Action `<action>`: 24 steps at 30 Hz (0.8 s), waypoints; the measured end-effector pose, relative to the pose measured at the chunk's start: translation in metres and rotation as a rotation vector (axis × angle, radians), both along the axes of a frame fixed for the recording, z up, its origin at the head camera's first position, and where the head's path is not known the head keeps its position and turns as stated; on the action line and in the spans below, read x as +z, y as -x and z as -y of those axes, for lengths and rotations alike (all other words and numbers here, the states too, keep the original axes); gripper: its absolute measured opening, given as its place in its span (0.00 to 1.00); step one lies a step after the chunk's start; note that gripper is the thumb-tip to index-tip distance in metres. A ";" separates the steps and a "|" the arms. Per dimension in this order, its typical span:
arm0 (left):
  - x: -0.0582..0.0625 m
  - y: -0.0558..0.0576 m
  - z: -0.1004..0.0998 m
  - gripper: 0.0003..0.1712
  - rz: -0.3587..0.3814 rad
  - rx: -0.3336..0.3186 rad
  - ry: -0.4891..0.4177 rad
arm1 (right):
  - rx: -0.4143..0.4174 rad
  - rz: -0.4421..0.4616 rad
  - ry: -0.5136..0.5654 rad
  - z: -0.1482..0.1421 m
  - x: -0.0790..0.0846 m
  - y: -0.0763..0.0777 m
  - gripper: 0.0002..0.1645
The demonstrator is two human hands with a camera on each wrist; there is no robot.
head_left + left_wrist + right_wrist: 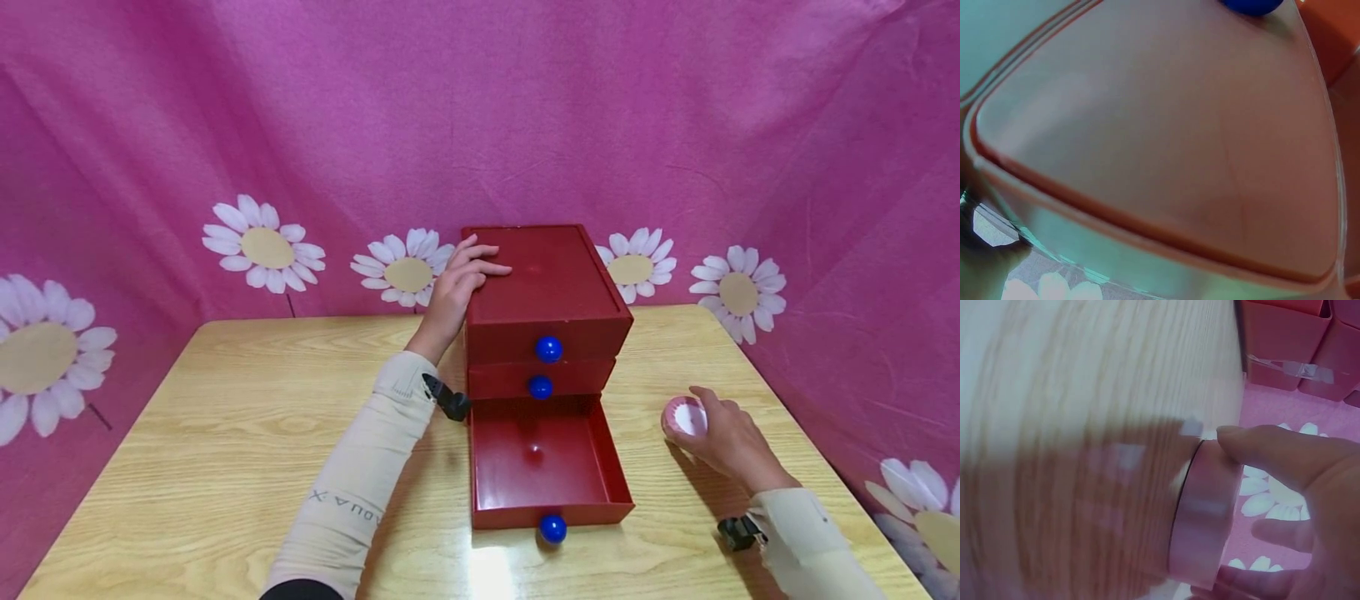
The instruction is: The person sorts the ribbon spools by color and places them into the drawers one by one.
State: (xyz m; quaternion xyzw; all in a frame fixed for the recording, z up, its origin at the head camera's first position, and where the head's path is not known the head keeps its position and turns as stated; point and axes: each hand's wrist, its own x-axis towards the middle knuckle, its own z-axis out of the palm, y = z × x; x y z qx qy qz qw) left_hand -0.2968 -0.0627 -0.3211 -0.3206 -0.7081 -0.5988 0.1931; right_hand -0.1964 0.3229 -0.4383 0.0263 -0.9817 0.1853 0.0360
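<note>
A red plastic drawer cabinet [555, 287] with blue knobs stands on the table. My left hand [456, 290] rests on the left edge of its top, fingers spread out over the surface. The bottom drawer [517, 475] is pulled out, its blue knob [552, 528] facing me. To the right of the cabinet, my right hand [731, 437] holds a short pink cylinder [678, 407] with a white, scalloped middle. In the right wrist view the thumb and fingers grip opposite sides of the pink cylinder [1207, 515], close to the wood surface.
The light wooden table [247, 433] reaches out to both sides of the cabinet. Behind and beside it hangs a pink cloth [420, 108] printed with white daisies. Two upper drawers with blue knobs [549, 349] sit above the pulled-out one.
</note>
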 end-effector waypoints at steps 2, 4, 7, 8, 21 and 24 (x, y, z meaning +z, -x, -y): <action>-0.008 0.010 0.000 0.20 0.000 0.008 0.003 | 0.000 -0.002 0.003 0.000 0.000 0.000 0.49; -0.016 0.019 0.000 0.21 0.002 0.013 0.007 | -0.005 -0.008 0.006 0.001 0.000 0.000 0.49; -0.023 0.029 0.000 0.21 0.003 0.016 0.009 | -0.010 -0.027 0.010 0.003 0.001 0.001 0.48; -0.023 0.028 0.001 0.21 0.004 0.013 0.008 | -0.010 -0.033 0.011 0.003 0.001 0.001 0.48; 0.004 -0.003 0.000 0.20 0.050 -0.002 0.004 | 0.017 -0.059 0.050 0.013 0.005 -0.005 0.44; 0.004 -0.003 0.000 0.20 0.047 -0.005 0.002 | 0.026 -0.066 0.052 0.017 0.007 -0.007 0.44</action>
